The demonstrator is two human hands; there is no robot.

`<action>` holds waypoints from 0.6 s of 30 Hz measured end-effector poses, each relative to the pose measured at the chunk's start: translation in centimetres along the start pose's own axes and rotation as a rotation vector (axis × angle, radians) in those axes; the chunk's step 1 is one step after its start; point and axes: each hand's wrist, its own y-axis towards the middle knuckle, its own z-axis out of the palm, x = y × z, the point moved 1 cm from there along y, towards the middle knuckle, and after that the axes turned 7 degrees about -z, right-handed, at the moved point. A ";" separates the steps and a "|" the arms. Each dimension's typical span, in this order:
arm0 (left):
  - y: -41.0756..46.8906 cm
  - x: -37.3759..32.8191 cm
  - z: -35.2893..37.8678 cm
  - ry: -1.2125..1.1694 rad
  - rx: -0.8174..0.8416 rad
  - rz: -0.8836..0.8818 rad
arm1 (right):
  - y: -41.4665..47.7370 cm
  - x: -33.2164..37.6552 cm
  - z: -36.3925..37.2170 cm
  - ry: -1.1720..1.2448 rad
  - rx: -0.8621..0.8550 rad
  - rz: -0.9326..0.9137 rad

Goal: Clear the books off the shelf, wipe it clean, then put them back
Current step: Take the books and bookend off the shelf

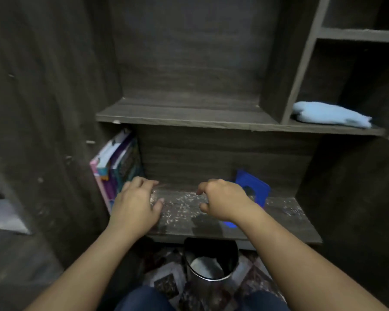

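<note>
on lower shelf [279,221] | books [117,162] at left | both hands [135,205] [222,198] loosely curled, empty | bin [211,245] below

Dim, flat indoor light; the dark wooden shelf [182,212] swallows detail. Soft blur smears everything, the books [119,162] especially. Wide-angle bending curves the edges. Faint glare glints on the metal bin [209,277].

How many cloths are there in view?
1: a light blue cloth lying on the upper shelf, in its right compartment. Others may be hidden.
</note>
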 end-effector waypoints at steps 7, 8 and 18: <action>0.6 4.1 -2.0 0.034 -0.242 -0.118 | 5.2 3.9 0.0 -0.020 0.002 -0.115; 0.5 4.3 -2.1 0.045 -0.278 -0.113 | 5.7 4.3 0.0 -0.024 0.005 -0.129; 0.5 6.2 -1.4 -0.013 -0.300 -0.140 | 9.9 6.9 0.0 -0.041 -0.034 -0.243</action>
